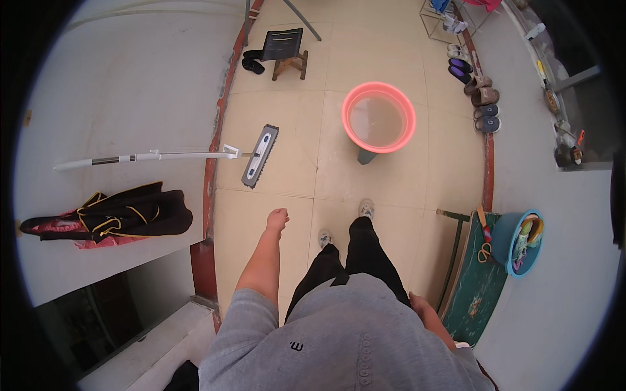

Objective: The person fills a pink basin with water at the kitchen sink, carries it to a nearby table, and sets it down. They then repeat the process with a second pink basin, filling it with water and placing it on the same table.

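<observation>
My left hand (278, 219) hangs over the tiled floor with its fingers curled and nothing visible in it. Beside my right thigh is my right hand (415, 299), partly hidden, so its fingers cannot be made out. A flat mop (259, 156) with a grey head and a white handle (181, 155) leans on the left wall, its head on the floor. Ahead of my feet, a pink plastic tub (346, 117) of cloudy water (376, 120) rests on a dark green support (366, 156).
A folding stool (283, 45) stands by the left wall near black shoes (253, 65). Slippers (485, 96) line the right wall. A green bench (477, 298) at my right bears a blue basin (501, 237) and scissors (484, 252). Dark clothing (166, 210) hangs on the left wall.
</observation>
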Action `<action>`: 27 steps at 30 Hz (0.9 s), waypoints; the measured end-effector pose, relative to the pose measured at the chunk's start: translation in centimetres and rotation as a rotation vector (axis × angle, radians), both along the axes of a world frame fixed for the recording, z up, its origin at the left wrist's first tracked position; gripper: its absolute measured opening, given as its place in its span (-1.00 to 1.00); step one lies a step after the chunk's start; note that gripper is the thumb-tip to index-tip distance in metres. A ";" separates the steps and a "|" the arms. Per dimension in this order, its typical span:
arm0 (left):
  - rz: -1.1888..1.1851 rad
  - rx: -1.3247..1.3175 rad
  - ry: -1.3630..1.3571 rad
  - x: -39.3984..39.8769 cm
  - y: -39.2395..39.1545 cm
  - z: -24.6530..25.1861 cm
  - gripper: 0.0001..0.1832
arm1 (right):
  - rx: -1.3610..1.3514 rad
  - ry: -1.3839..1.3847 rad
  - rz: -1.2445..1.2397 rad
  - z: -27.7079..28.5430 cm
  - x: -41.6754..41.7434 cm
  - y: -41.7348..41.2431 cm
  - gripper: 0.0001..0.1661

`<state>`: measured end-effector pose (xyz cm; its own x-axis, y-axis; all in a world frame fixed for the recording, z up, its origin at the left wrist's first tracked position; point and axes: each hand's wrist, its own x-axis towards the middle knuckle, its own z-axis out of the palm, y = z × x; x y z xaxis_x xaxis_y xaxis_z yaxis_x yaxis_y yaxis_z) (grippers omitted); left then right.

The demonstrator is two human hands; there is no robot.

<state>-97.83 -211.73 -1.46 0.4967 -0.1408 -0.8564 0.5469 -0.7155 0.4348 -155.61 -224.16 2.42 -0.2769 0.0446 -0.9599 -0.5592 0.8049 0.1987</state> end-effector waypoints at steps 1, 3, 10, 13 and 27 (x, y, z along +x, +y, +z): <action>0.053 -0.046 0.027 0.5 -2.9 0.9 -0.71 | -0.068 0.009 -0.006 -0.6 1.2 -2.5 -0.54; 0.116 -0.103 0.093 1.1 -7.3 1.7 -0.71 | -0.390 0.007 0.038 -3.3 3.4 -8.7 -0.67; 0.139 -0.072 0.232 2.9 -20.5 -1.6 -0.66 | -0.624 -0.066 0.312 -13.3 17.7 -34.8 -0.41; 0.115 0.042 0.194 4.6 -25.7 -4.5 -0.66 | -0.699 -0.157 0.171 -16.1 25.1 -43.3 -0.61; 0.070 0.139 0.086 10.0 -47.2 -14.3 -0.34 | -0.970 -0.098 0.883 -27.9 42.8 -59.5 -0.29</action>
